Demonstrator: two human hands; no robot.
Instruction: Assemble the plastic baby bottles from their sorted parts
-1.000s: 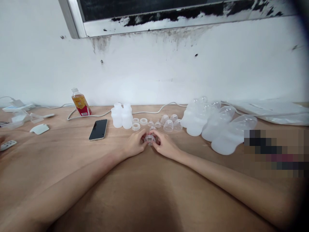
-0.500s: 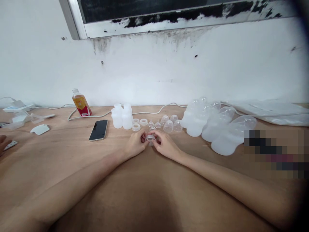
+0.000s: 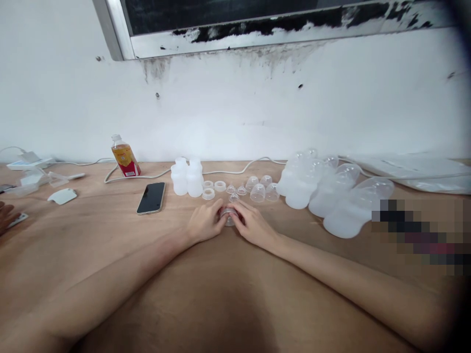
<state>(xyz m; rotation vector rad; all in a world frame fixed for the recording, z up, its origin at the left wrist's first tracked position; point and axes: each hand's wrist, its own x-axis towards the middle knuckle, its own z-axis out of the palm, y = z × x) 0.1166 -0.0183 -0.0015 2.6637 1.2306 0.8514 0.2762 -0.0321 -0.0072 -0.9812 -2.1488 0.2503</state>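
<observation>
My left hand point(image 3: 206, 220) and my right hand point(image 3: 255, 223) meet at the middle of the table, fingers closed round a small clear plastic piece point(image 3: 230, 221). My fingers cover much of its upper part. Just beyond lie small clear nipple-shaped pieces point(image 3: 234, 196) and several white rings point(image 3: 208, 193). Clear domed caps point(image 3: 257, 193) stand behind my right hand. A group of frosted white bottles point(image 3: 187, 177) is upright behind my left hand.
Large frosted bottles point(image 3: 344, 215) stand at the right, near a plastic bag point(image 3: 415, 171). A phone point(image 3: 151, 198), a drink bottle point(image 3: 125, 158) and a white cable point(image 3: 235, 171) are left and behind. Another person's hand point(image 3: 7, 215) is at the far left.
My fingers have closed over the top of the clear piece, whose rim showed before. The other person's hand at the far left has shifted slightly into view.
</observation>
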